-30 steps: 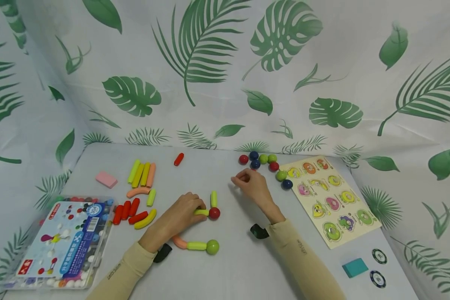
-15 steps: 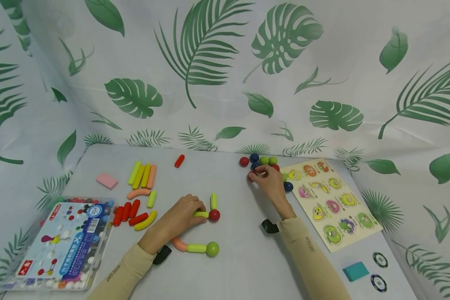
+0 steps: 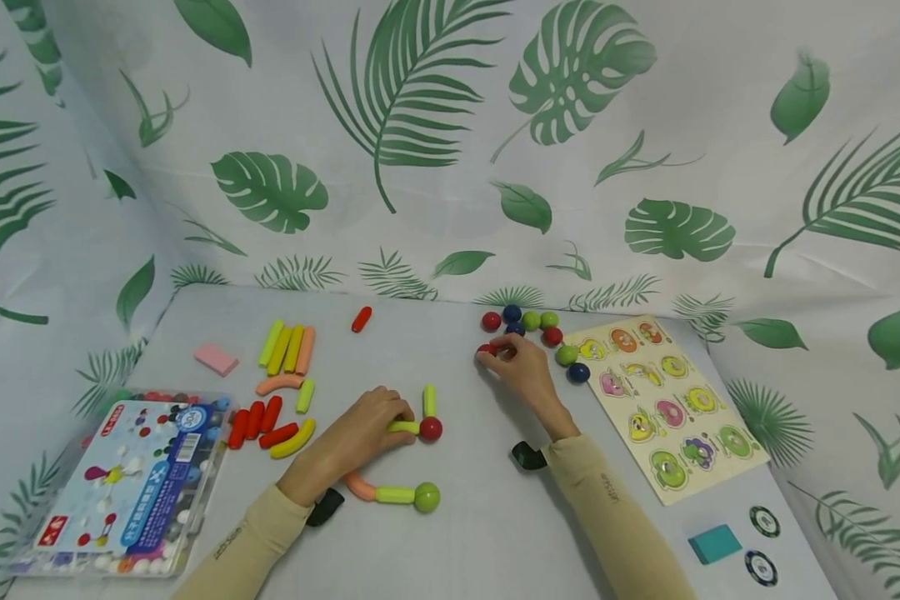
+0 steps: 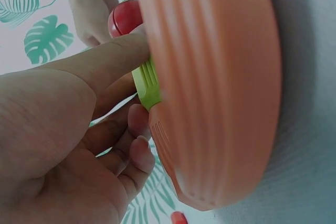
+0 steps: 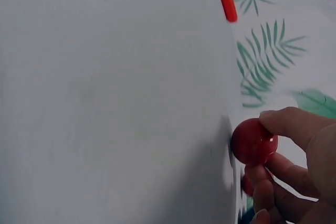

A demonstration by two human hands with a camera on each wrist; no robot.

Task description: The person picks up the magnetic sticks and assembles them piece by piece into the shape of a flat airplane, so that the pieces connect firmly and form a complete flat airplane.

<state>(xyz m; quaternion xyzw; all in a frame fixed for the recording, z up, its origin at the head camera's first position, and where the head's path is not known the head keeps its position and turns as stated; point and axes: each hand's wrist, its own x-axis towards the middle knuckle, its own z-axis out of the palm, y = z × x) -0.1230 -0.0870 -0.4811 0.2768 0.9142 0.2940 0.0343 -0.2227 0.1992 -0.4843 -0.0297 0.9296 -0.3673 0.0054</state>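
Observation:
My left hand (image 3: 363, 429) pinches a yellow-green connector rod (image 3: 402, 427) of a molecule model. A red ball (image 3: 431, 429) sits on that rod's right end, and another yellow-green rod (image 3: 429, 400) stands off the ball's far side. Closer to me, a curved orange connector (image 3: 360, 486) runs from under the hand to a yellow-green rod (image 3: 395, 495) and a green ball (image 3: 427, 497). The curved piece fills much of the left wrist view. Between thumb and fingers, my right hand (image 3: 525, 371) holds a loose red ball (image 5: 254, 141) low over the table.
Red, blue and green balls (image 3: 531, 320) cluster at the back, beside a fruit puzzle board (image 3: 663, 408). Leftward lie loose rods (image 3: 290, 350), red connectors (image 3: 255, 421), a pink block (image 3: 216, 359) and a kit box (image 3: 112, 483). A teal block (image 3: 715, 544) and two chips (image 3: 763, 522) are right.
My right hand reached right to a red ball near the cluster, took hold of it and has brought it slightly left. The left hand stays on its rod.

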